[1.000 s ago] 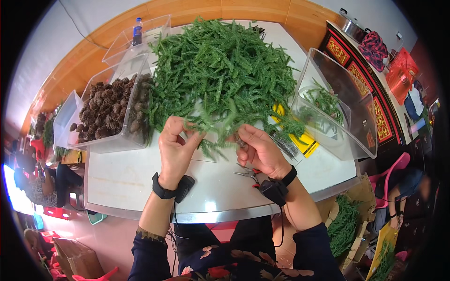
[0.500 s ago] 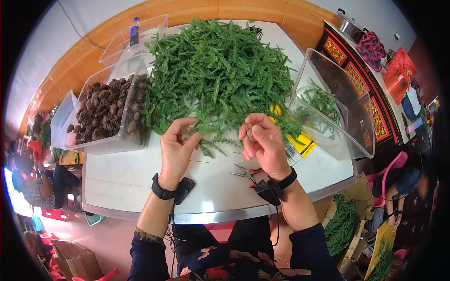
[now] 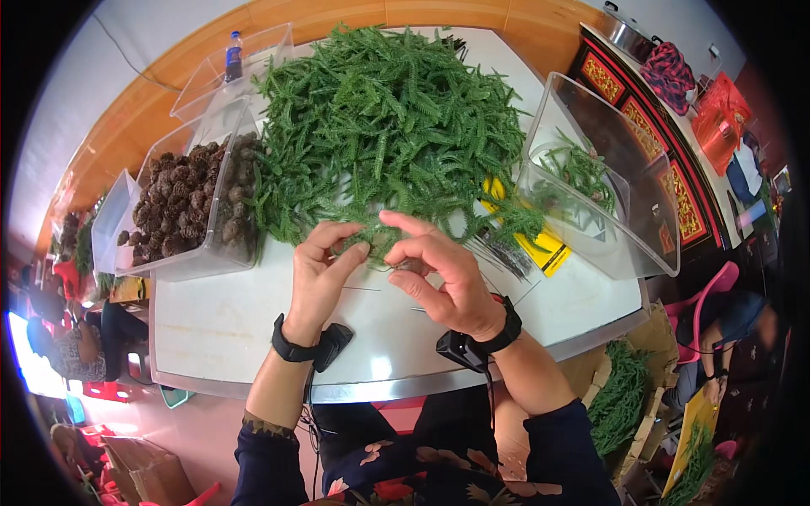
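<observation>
My left hand point(image 3: 317, 274) pinches a green artificial pine sprig point(image 3: 364, 243) between thumb and fingers. Close beside it, my right hand point(image 3: 447, 282) has its thumb and fingers closed on a small brown pine cone point(image 3: 410, 265), mostly covered by the fingers. The cone is right by the sprig's end; I cannot tell whether they touch. Beyond both hands rises a big heap of green pine sprigs point(image 3: 388, 110). Pliers lie almost wholly hidden under my right hand and wrist.
To the left, a clear plastic bin point(image 3: 181, 268) holds many pine cones point(image 3: 181, 198). Another clear bin point(image 3: 624, 266) with a few sprigs stands right, beside a yellow packet point(image 3: 547, 253) and thin dark wires point(image 3: 506, 255). A cardboard box of greenery point(image 3: 620, 392) sits below the table's right edge.
My right hand has moved left with the pine cone, up to the sprig in my left hand. It now covers the pliers that showed before. My left hand has hardly moved.
</observation>
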`<state>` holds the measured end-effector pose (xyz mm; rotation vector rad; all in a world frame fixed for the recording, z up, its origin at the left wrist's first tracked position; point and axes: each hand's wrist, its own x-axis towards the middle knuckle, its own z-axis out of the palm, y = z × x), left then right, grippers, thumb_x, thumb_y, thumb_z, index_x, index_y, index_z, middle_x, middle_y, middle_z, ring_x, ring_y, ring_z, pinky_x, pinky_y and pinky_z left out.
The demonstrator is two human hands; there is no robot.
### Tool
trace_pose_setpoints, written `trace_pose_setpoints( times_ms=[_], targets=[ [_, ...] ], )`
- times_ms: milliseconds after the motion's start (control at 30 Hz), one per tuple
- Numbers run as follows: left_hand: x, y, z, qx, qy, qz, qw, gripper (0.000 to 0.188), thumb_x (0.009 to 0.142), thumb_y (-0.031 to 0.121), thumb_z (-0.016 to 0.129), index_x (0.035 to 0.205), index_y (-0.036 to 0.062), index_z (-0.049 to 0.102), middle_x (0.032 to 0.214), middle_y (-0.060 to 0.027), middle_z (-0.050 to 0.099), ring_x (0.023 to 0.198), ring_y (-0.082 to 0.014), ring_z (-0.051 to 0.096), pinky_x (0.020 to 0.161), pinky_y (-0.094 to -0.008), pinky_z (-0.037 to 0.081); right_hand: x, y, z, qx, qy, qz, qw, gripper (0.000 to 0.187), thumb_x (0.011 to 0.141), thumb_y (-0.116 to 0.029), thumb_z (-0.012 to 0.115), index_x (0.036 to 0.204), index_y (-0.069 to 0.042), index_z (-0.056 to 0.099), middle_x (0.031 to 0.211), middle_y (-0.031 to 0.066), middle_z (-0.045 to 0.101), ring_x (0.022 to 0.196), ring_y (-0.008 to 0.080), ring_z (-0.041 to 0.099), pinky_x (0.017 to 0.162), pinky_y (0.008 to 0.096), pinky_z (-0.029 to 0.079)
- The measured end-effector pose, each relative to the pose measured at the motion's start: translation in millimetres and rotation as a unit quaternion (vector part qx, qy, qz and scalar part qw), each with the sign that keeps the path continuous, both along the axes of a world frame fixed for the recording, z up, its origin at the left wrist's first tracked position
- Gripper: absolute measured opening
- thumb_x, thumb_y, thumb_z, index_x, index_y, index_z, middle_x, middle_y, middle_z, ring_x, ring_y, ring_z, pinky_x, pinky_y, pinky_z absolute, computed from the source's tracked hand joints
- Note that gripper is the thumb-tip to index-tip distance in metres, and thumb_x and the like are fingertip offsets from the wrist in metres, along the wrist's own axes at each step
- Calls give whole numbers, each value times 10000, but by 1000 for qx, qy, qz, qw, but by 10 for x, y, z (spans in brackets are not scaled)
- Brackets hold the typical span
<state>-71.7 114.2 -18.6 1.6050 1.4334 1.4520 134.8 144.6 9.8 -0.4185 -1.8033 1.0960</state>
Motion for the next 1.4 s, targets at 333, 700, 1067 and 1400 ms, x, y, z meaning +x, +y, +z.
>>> trace_pose_setpoints(
  times_ms=[333,700,1067,1400],
  targets=[
    [4,-11,12,-114,-263,-14,958,181,929,81,651,1097,16,670,922,-45,670,817,-111,648,706,-270,588,3,-2,-8,-3,-74,-13,997,161,882,-44,675,1023,-9,604,1157,150,677,633,69,566,589,224,487],
    [67,-38,29,-67,-192,6,979,190,922,70,662,1097,-2,676,940,-53,671,832,-126,657,711,-265,574,5,0,-8,-28,-63,-28,997,160,899,-66,658,1033,-2,598,1163,146,678,652,56,573,608,217,494],
    [-8,-9,-80,-26,-21,-6,999,180,918,64,666,1074,-23,687,960,-58,664,859,-144,663,796,-276,545,-2,-4,-23,-23,-8,-39,999,143,911,-61,641,1029,4,592,1203,146,658,683,43,577,632,205,497],
    [202,-75,175,-45,-200,6,979,166,941,98,644,1048,-25,676,885,-42,674,771,-106,623,742,-242,523,-42,-17,-46,-49,-52,-37,997,140,918,-64,642,1032,0,593,1131,114,671,665,22,522,602,196,457]
  ],
)
